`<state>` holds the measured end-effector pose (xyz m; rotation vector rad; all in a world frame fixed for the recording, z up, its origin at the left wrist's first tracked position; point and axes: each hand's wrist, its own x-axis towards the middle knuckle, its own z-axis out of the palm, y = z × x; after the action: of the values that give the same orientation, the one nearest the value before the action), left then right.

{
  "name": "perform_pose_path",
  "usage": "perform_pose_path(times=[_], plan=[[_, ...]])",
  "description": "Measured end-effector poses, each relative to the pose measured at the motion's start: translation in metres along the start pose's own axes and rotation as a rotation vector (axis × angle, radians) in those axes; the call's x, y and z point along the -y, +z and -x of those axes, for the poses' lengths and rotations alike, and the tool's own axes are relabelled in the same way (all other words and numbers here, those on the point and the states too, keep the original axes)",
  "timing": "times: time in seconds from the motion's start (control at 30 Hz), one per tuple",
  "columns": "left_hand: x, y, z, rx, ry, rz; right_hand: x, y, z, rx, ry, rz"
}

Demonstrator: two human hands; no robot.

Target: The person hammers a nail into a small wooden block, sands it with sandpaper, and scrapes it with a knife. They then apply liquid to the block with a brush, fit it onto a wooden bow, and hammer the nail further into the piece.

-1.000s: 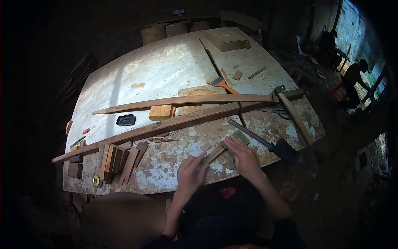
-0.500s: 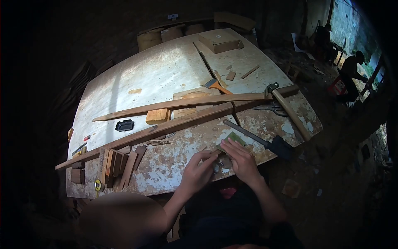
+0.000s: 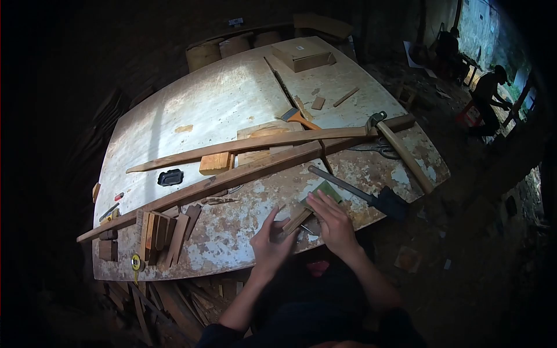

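Note:
My right hand lies with its fingers together over a green piece of sandpaper, pressing it around the upper end of a short wooden strip. Part of the sandpaper and strip is hidden under those fingers. At the strip's lower end is my left hand, its thumb and fingers apart; whether a fingertip touches the wood is hard to see. A thin metal piece lies between the hands near the table edge. Just beyond the sandpaper rests a file-like bar with a dark handle.
On the worn table lie two long wooden bars, a hammer, a paintbrush, a black tray, a tape measure and several wood blocks. A cardboard box sits farther back. Two people work at the far right.
My left hand has drawn back toward the lower left and its fingers have spread, exposing more of the strip. My right hand stays on the sandpaper. The blurred shape at lower left is gone.

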<state>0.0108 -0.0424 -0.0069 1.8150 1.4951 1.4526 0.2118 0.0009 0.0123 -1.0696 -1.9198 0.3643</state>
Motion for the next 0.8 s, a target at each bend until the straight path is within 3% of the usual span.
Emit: perform_pose_path(times=[0.13, 0.27, 0.37, 0.4, 0.53, 0.63, 0.67, 0.8], plan=[[-0.008, -0.004, -0.002, 0.039, -0.082, -0.075, 0.036, 0.010, 0.021, 0.162, -0.148, -0.029], [-0.002, 0.000, 0.001, 0.016, -0.095, 0.027, -0.004, -0.003, 0.000, 0.081, -0.003, -0.064], [-0.004, -0.001, 0.000, 0.022, -0.087, -0.004, 0.027, 0.008, 0.011, 0.130, -0.110, 0.027], [-0.001, -0.003, 0.001, 0.032, -0.089, -0.024, 0.034, 0.005, 0.014, 0.239, -0.166, -0.083], [-0.001, 0.001, 0.002, 0.004, -0.017, -0.010, -0.013, -0.010, -0.013, 0.112, -0.004, 0.002], [-0.003, 0.002, 0.003, 0.031, 0.055, -0.075, 0.025, -0.003, 0.001, 0.157, -0.098, 0.002], [-0.003, 0.002, 0.004, 0.024, 0.057, -0.073, 0.036, -0.005, 0.005, 0.259, -0.127, -0.112], [-0.002, 0.002, 0.008, 0.005, 0.036, -0.046, -0.022, -0.015, -0.011, 0.071, 0.077, 0.020]])
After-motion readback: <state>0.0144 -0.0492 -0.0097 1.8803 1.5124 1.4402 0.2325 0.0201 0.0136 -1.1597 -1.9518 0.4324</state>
